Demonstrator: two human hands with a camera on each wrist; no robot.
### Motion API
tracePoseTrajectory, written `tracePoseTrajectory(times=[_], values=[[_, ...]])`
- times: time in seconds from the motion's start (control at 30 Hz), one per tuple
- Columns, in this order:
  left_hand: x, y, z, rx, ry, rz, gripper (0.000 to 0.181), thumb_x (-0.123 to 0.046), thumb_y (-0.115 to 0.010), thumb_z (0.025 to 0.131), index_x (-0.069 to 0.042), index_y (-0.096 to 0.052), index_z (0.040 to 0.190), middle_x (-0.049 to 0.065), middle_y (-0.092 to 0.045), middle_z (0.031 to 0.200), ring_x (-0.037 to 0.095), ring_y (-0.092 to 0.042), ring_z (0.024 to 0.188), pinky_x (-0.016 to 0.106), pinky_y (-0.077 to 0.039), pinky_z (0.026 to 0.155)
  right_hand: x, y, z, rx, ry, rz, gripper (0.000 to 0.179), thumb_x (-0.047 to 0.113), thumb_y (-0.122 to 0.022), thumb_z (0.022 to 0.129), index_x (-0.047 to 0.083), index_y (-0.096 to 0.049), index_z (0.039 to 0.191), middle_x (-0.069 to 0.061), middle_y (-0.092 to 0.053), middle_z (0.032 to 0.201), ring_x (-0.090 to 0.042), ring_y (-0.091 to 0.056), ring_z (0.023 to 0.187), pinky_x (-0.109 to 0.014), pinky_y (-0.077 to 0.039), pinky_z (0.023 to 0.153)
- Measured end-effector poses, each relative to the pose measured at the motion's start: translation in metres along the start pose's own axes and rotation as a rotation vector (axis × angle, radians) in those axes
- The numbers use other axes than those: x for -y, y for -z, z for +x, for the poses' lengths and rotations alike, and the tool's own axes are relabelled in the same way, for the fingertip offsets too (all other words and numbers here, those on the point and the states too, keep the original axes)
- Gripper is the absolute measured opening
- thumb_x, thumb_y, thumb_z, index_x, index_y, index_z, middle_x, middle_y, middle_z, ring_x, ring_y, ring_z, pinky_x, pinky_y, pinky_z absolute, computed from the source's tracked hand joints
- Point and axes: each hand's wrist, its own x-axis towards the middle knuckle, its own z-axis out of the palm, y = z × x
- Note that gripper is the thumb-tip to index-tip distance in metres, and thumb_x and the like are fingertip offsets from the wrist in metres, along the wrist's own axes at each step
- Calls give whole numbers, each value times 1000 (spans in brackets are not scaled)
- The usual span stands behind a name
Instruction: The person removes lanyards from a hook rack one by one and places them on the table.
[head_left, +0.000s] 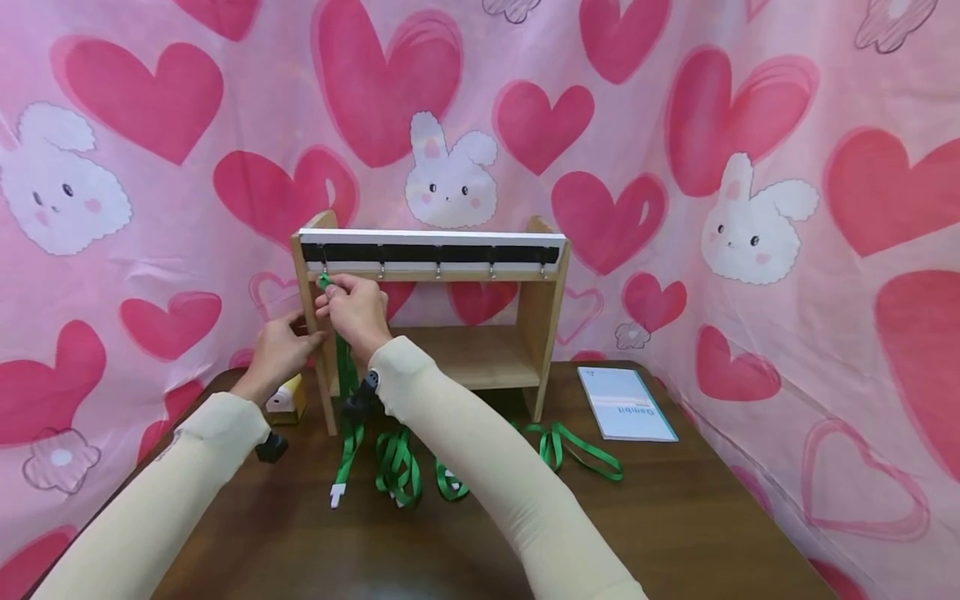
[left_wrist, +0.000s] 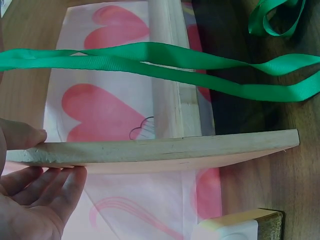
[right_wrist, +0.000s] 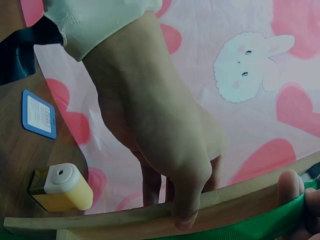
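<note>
A light wooden rack (head_left: 542, 333) stands on the table, with a row of small metal hooks (head_left: 438, 265) along its white-and-black top bar. My left hand (head_left: 281, 354) grips the rack's left side panel (left_wrist: 150, 151), thumb on one face and fingers on the other. At the leftmost hook, my right hand (head_left: 358, 312) pinches the upper end of a green lanyard (head_left: 349, 454). The strap hangs down past the side panel, its white clip (head_left: 337, 494) low over the table. In the right wrist view, only the right fingertips (right_wrist: 289, 186) show at the green strap.
More green lanyards (head_left: 399, 467) lie coiled on the table (head_left: 675, 533) before the rack, partly behind my right sleeve. A white booklet (head_left: 627, 404) lies at the right. Left of the rack are a small yellow box with a white face (right_wrist: 65, 187) and a blue-framed card (right_wrist: 39, 115).
</note>
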Motion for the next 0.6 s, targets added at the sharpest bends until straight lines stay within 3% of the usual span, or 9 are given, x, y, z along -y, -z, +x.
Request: tracePoseTrajectory(times=[0.4,0.6], values=[[-1,0,-1,-13,-12,2,53,-23,-64,99,1,-52,144,30,-63,131,45,-67,113,54,-60,89,-2,3,-3,39,1,63,18,21,-61,101,21,-78,107,7,-76,79,-2,-73,71,-26,-60,85],[-1,1,0,-15,-13,22,52,-22,-64,99,3,-52,143,31,-63,131,44,-67,111,52,-62,86,-8,5,-5,69,26,147,17,20,-60,101,21,-77,105,6,-78,82,-5,-76,77,-31,-60,87]])
